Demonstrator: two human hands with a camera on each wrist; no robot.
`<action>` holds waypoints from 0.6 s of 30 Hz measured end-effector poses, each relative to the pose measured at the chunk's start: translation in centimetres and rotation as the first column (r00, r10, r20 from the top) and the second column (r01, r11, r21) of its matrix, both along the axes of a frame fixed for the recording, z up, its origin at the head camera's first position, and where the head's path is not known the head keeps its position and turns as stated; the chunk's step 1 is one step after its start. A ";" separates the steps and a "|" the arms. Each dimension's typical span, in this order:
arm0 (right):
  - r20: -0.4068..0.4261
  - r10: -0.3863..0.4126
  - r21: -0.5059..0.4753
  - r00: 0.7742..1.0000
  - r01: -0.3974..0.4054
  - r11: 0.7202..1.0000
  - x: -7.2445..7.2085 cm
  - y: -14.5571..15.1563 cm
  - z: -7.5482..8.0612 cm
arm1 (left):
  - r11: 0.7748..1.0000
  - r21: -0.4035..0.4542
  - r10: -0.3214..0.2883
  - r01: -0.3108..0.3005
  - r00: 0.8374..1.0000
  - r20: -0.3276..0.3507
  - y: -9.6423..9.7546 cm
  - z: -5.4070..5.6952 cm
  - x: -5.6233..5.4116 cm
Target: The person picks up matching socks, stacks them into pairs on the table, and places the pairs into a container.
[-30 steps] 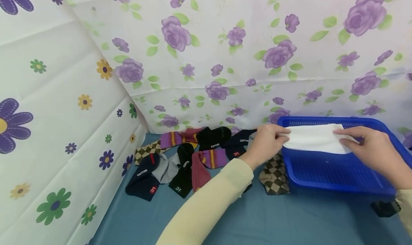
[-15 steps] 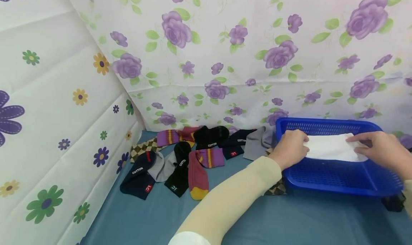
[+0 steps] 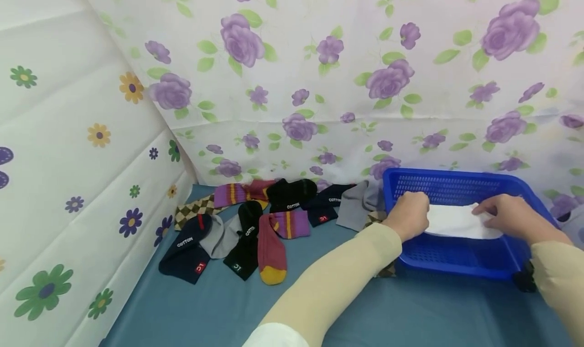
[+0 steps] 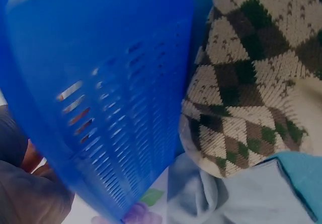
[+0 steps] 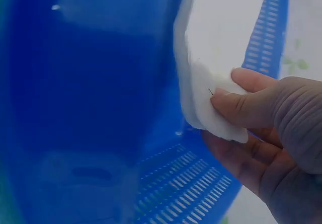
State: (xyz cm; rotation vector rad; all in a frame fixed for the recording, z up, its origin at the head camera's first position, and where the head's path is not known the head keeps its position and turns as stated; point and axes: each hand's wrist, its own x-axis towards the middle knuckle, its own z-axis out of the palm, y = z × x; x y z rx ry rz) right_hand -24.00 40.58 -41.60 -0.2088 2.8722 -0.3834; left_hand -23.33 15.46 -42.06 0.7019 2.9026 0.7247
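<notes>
A pair of white socks (image 3: 451, 220), laid flat together, is held level inside the blue plastic basket (image 3: 456, 270). My left hand (image 3: 408, 215) grips its left end near the basket's left wall; in the left wrist view that wall (image 4: 100, 43) covers most of the hand (image 4: 30, 183). The right hand (image 3: 513, 218) pinches the other end. In the right wrist view, the thumb (image 5: 241, 105) lies on top of the layered white socks (image 5: 216, 93), with fingers beneath.
Left of the basket lie a checkered sock (image 4: 241, 73) and a grey sock (image 3: 353, 207). Farther left on the blue cloth (image 3: 347, 256) are several paired socks, including a navy one (image 3: 182, 261), a black one (image 3: 244, 253) and a maroon one (image 3: 272, 245). Flowered sheeting (image 3: 283, 83) stands behind.
Both hands have carried the white socks from over the basket's back rim down into the basket. The left arm has shifted right, uncovering the grey and maroon socks.
</notes>
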 end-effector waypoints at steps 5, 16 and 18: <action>0.037 0.006 0.002 0.999 -0.006 1.000 -0.3 -0.2 -0.7 | 0.999 -0.045 -0.001 0.002 1.000 0.019 0.5 -0.5 -0.3; 0.134 -0.004 0.029 0.991 0.000 1.000 -0.6 -0.9 -1.7 | 0.987 -0.157 0.031 -0.022 0.998 0.054 1.9 -0.7 -0.3; 0.142 -0.003 0.032 0.990 -0.002 0.999 -0.6 -1.1 -2.0 | 0.986 -0.165 0.041 -0.029 0.997 0.070 2.0 -0.8 -0.3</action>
